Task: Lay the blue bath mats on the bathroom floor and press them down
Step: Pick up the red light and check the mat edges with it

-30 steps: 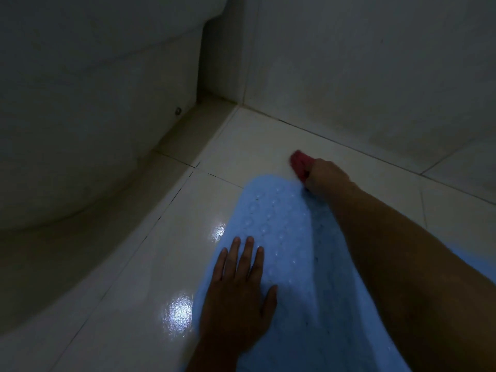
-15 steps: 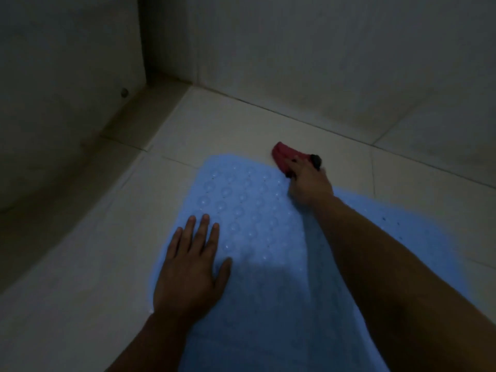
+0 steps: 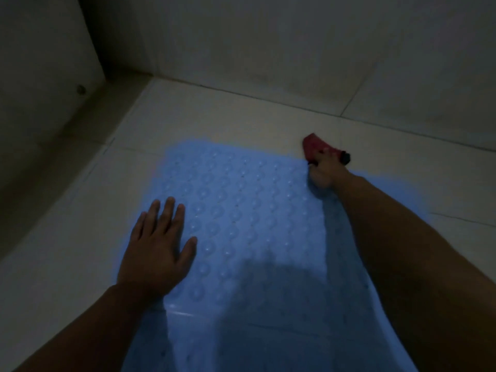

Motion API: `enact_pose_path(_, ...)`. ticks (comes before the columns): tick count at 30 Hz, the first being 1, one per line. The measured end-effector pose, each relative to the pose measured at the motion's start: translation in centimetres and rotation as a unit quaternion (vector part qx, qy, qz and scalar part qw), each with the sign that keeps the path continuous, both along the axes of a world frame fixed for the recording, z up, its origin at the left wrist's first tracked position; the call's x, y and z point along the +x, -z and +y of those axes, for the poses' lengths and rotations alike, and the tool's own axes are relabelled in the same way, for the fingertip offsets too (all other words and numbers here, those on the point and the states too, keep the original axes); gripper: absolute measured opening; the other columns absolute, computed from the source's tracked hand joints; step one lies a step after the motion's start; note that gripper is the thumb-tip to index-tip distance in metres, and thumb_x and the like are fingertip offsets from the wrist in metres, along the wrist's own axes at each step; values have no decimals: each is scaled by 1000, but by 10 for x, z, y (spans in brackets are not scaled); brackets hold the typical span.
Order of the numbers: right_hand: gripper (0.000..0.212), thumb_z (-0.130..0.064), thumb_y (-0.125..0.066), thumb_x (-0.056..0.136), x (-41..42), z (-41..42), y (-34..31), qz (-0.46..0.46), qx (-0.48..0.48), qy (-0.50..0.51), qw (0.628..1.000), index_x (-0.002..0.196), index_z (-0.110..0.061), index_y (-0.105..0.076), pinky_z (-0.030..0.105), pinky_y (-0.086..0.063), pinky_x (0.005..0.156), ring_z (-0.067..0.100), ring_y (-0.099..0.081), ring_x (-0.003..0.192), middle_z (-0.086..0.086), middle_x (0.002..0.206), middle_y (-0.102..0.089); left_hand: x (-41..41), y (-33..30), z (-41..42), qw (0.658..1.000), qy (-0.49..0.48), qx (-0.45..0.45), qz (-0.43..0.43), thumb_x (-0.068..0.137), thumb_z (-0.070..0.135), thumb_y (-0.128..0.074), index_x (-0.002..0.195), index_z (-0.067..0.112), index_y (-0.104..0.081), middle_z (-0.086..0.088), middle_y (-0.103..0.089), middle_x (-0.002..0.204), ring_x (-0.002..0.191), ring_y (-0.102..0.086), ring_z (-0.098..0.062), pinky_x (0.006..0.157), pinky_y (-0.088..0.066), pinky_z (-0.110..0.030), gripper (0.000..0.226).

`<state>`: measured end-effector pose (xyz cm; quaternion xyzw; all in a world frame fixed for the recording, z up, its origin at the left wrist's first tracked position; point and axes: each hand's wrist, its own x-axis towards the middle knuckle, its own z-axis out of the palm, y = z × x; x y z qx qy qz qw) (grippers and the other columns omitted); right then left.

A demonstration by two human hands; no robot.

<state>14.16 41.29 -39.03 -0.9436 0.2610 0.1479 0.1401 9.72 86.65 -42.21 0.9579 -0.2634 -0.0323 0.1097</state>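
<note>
The blue bath mat [image 3: 249, 224] lies spread on the pale tiled floor [image 3: 67, 264], its near end running out of view at the bottom and its far edge stopping short of the wall. Its surface is covered in rows of round bumps, and a fold or seam crosses it on the near side. Nearest, on the mat's left edge, the left hand [image 3: 155, 251] lies flat, palm down, fingers straight and slightly apart, thumb out to the right, pressing on the mat. The right forearm reaches across the mat's right side toward the far corner. There the right hand [image 3: 323, 171] is curled around a red object [image 3: 312, 147] with a small black part at its right end; what the object is cannot be made out in the dim light. Beyond it a floor tile joint runs along the foot of the far wall [image 3: 295, 49]. At the far left a pale fixture [image 3: 40, 63] with a small round fitting stands in the corner.
</note>
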Motion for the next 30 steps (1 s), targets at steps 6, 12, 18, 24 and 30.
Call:
enact_pose_path(6, 67, -30, -40, 107, -4, 2, -16, 49, 28, -12, 998, 163, -18, -7, 58, -12, 125, 46, 5, 155, 20, 169, 9, -21, -34, -76, 997, -33, -51, -46, 85, 56, -43, 143, 12, -57, -19, -41, 160, 152, -29, -43, 122, -17, -64, 74)
enact_pose_path(12, 60, -42, -31, 109, -6, 3, -31, 38, 50, -10, 998, 161, -15, -20, 56, -21, 124, 45, -7, 155, 19, 170, -3, -81, 0, -177, 998, 64, -6, -27, 94, 76, -35, 159, 20, -39, -14, -22, 170, 159, -10, -39, 124, -14, -65, 86)
enact_pose_path(18, 46, -37, -46, 102, -45, -45, -38, -91, -33, 50, 994, 147, -35, -46, 44, -44, 112, 32, -59, 127, 7, 145, -58, -86, 2, -181, 997, 56, -3, -53, 94, 70, -36, 158, 16, -40, -16, -23, 169, 159, -11, -40, 125, -12, -64, 84)
enact_pose_path(24, 60, -40, -47, 98, -125, -187, -19, 45, -72, 184, 979, 153, -28, -28, 56, -38, 113, 43, -50, 134, 24, 148, -49, -87, 2, -182, 997, 51, 23, -58, 94, 68, -37, 159, 16, -38, -16, -21, 170, 159, -9, -39, 125, -11, -64, 83)
enact_pose_path(30, 74, -20, -55, 84, -255, -181, -22, -37, -83, 246, 965, 154, -26, -34, 44, -49, 103, 39, -62, 121, 14, 144, -57, -85, 2, -182, 997, 52, 28, -59, 95, 68, -33, 160, 16, -37, -16, -21, 170, 159, -10, -41, 125, -10, -64, 83)
